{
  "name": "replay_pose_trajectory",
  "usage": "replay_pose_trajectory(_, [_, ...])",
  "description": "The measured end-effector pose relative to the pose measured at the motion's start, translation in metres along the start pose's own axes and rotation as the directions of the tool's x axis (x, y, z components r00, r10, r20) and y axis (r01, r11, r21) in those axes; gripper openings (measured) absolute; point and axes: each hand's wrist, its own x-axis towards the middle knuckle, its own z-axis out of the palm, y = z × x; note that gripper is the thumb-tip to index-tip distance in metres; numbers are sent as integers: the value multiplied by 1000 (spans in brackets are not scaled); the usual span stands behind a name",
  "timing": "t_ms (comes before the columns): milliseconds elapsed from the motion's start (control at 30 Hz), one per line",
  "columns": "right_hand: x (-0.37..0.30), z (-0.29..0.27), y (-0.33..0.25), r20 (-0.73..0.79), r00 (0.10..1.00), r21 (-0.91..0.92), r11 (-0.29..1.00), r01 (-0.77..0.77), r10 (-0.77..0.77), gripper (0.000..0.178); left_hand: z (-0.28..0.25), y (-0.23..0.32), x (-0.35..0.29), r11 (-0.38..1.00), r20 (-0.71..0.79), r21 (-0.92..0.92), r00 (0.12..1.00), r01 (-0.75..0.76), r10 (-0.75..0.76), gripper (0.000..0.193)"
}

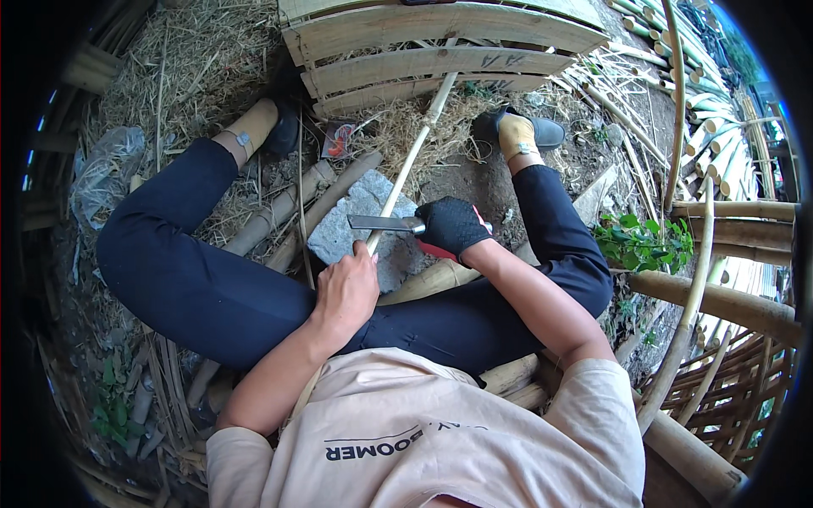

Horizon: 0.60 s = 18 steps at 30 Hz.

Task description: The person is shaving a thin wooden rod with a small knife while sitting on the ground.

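My bare left hand point(348, 284) is closed around the near end of a long, thin bamboo strip point(415, 152). The strip slants away from me over a grey stone point(351, 209), and its far end reaches a slatted wooden crate point(440, 63). In a black and red glove, my right hand point(451, 227) grips the handle of a knife with a broad flat blade point(378, 223). That blade lies across the strip, just beyond my left fingers and above the stone. Whether its edge cuts into the bamboo I cannot tell.
Thick bamboo poles point(428, 282) lie under and beside my legs. Straw point(195, 59) covers much of the ground. A clear plastic bag point(110, 169) is at the left. On the right are a leafy plant point(644, 243), a pile of cut bamboo point(720, 140) and a woven bamboo basket point(720, 389).
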Motion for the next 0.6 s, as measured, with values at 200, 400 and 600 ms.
replay_pose_trajectory(200, [22,0,73,-172,970,21,985,-169,170,29,0,5,-3,1000,14,-15,1000,0,0,24])
replay_pose_trajectory(400, [27,7,76,-162,962,140,970,-196,218,33,0,3,0,1000,11,-11,1000,25,-24,24])
replay_pose_trajectory(600, [2,-24,31,-149,982,169,981,-95,120,34,-4,0,1,995,35,-93,999,36,-33,26])
